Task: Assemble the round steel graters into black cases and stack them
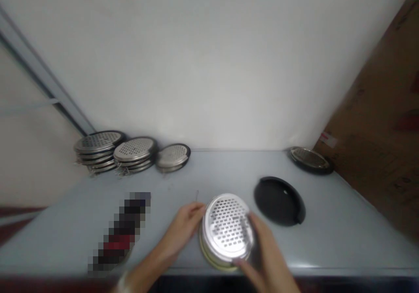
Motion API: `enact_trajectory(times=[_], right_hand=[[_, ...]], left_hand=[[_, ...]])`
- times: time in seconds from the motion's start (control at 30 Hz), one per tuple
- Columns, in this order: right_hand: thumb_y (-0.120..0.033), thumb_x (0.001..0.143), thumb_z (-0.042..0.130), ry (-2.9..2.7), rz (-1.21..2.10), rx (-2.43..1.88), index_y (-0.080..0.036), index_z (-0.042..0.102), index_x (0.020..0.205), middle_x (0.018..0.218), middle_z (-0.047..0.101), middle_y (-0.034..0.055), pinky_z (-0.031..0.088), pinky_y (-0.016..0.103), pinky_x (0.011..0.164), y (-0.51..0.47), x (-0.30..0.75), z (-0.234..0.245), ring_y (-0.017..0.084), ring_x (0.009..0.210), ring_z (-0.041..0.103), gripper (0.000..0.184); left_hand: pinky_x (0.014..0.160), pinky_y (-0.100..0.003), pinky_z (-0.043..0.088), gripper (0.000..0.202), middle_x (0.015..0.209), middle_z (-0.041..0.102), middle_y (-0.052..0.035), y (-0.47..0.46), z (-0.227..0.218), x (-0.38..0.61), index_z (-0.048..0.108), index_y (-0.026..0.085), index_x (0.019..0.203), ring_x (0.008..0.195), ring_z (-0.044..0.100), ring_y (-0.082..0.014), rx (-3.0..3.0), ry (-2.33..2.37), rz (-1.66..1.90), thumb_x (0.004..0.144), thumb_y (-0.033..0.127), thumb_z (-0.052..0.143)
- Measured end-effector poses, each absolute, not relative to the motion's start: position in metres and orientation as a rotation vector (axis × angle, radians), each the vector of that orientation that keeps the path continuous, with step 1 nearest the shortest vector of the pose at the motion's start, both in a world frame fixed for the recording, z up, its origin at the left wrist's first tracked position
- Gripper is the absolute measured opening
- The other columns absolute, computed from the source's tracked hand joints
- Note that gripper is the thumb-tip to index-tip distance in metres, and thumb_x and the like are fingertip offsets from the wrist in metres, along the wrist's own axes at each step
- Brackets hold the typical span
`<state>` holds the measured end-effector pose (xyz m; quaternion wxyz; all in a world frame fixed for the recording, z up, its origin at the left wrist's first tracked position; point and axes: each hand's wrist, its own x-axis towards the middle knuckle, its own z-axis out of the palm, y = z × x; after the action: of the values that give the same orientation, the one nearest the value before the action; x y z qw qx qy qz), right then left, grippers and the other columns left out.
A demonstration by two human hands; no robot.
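**we've got a perforated metal disc (227,227) clasped in both hands at the counter's front edge**

a pixelated blur (122,227) hides one item on the counter (330,236), and our fingers cover part of the disc's rim. left hand (181,232) pinches one side, right hand (265,253) grips the other. behind: three stacks of discs (135,149), one single disc (309,160), one black round cover (279,201).

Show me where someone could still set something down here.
Open counter lies behind the black dish, between the stacked metal lids and the far lone lid, and right of the dish. It's crowded around the left hand, right hand and held round lid.
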<state>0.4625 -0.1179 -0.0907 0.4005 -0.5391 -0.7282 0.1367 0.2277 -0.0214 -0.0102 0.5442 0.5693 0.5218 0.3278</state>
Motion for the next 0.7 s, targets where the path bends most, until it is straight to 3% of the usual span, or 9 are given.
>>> enact_trajectory(times=[0.13,0.27,0.4,0.57,0.7], right_hand=[[-0.022,0.08,0.078,-1.913,0.294,-1.365,-0.024,0.015,0.162,0.157,0.041,0.0192,0.05,0.052,0.109,-0.122,0.461,-0.097,0.039,0.141,0.047,0.103],[-0.015,0.072,0.081,-1.921,0.261,-1.427,-0.024,0.021,0.16,0.158,0.04,0.0189,0.047,0.057,0.112,-0.127,0.452,-0.097,0.042,0.144,0.043,0.107],[-0.012,0.071,0.08,-1.945,0.264,-1.421,-0.026,0.025,0.158,0.155,0.044,0.0174,0.048,0.057,0.111,-0.128,0.447,-0.092,0.041,0.144,0.042,0.105],[-0.017,0.074,0.08,-1.994,0.204,-1.363,-0.024,0.043,0.148,0.15,0.051,0.0151,0.05,0.057,0.109,-0.123,0.451,-0.091,0.041,0.144,0.042,0.083],[-0.026,0.077,0.082,-2.041,0.129,-1.338,-0.023,0.05,0.144,0.147,0.056,0.015,0.052,0.055,0.107,-0.122,0.454,-0.09,0.041,0.141,0.047,0.075]], left_hand=[[0.072,-0.032,0.048,0.028,0.084,0.073,-0.0059,-0.027,-0.007,0.223,0.072,0.02,0.085,0.076,0.065,-0.0226,1.884,1.445,0.763,0.092,0.041,0.053],[0.076,-0.035,0.053,0.026,0.089,0.075,-0.0063,-0.034,-0.013,0.219,0.07,0.021,0.093,0.078,0.07,-0.0235,2.097,1.515,0.658,0.096,0.033,0.046],[0.079,-0.034,0.058,0.029,0.097,0.078,-0.0074,-0.036,-0.022,0.215,0.067,0.02,0.113,0.083,0.074,-0.0225,2.058,1.521,0.634,0.097,0.028,0.044],[0.092,-0.037,0.058,0.033,0.112,0.075,-0.0087,-0.039,-0.018,0.214,0.072,0.022,0.113,0.102,0.073,-0.024,2.244,1.475,0.622,0.1,0.024,0.042],[0.1,-0.042,0.056,0.031,0.125,0.069,-0.0111,-0.041,-0.019,0.219,0.069,0.021,0.125,0.113,0.068,-0.0268,2.371,1.478,0.617,0.098,0.029,0.054]])
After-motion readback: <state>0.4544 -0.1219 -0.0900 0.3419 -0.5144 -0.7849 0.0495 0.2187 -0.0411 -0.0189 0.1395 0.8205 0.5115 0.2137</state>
